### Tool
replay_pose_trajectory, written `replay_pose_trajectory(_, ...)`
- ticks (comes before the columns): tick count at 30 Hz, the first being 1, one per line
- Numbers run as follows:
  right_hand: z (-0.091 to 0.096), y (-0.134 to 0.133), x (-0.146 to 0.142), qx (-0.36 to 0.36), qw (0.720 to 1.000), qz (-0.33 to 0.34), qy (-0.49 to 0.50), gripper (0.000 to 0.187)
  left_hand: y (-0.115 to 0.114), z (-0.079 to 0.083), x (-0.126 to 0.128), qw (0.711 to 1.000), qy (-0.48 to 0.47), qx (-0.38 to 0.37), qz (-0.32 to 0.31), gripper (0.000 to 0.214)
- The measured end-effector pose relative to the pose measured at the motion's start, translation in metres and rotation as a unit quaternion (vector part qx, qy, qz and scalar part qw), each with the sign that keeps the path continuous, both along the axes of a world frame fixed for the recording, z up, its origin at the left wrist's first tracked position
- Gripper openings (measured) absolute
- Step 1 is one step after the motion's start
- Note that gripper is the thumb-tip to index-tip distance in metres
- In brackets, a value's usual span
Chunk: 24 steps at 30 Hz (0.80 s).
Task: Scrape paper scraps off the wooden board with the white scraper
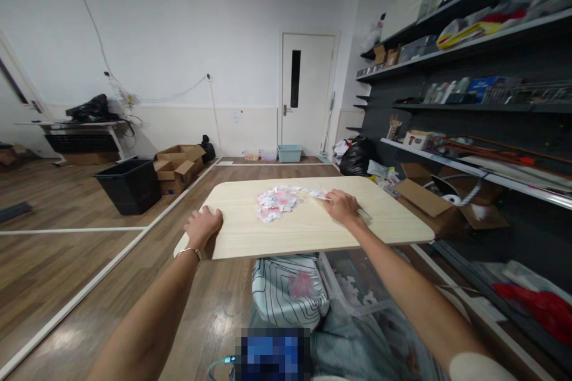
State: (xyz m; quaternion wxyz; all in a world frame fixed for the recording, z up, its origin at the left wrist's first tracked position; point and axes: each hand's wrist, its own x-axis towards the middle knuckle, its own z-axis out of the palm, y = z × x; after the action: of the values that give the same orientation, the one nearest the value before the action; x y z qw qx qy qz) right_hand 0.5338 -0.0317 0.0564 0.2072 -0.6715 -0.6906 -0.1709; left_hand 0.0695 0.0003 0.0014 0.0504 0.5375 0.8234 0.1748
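A pale wood-grain board (250,240) lies level in front of me. Torn white paper scraps with pink stains (279,199) are heaped near its middle, and a thin trail of them runs right. My left hand (203,228) is closed over the board's left edge, thumb on top. Over the right half, my right hand (342,207) is closed on a thin pale stick (319,196), whose tip reaches the end of the scrap trail. The exact kind of stick is too small to make out.
Below the board are a patterned cushion-like bundle (288,294) and a clear plastic bin (353,286) with white pieces inside. A blurred-out screen (272,354) sits nearest me. Shelves (473,107) and an open carton (429,202) stand right; a black bin (129,187) stands left.
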Motion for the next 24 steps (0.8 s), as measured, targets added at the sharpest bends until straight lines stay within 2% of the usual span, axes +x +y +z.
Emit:
replay_pose_trajectory(4,-0.017,0.004,0.013,0.051,0.998,0.02,0.027,0.024,-0.001,0.0,0.001,1.0,0.006,0.002,0.002,0.079)
replay_pose_trajectory(9,-0.023,0.014,0.025,0.091,0.993,-0.023,0.075,0.04,-0.004,0.002,0.002,1.0,0.001,0.002,0.001,0.078)
replay_pose_trajectory(14,-0.026,0.015,0.028,0.059,0.993,-0.054,0.091,0.037,-0.004,0.003,0.001,1.0,-0.001,0.002,0.001,0.078)
replay_pose_trajectory(24,-0.025,0.006,0.023,-0.011,0.995,-0.076,0.058,0.034,-0.005,0.001,0.0,1.0,-0.003,0.014,-0.003,0.078)
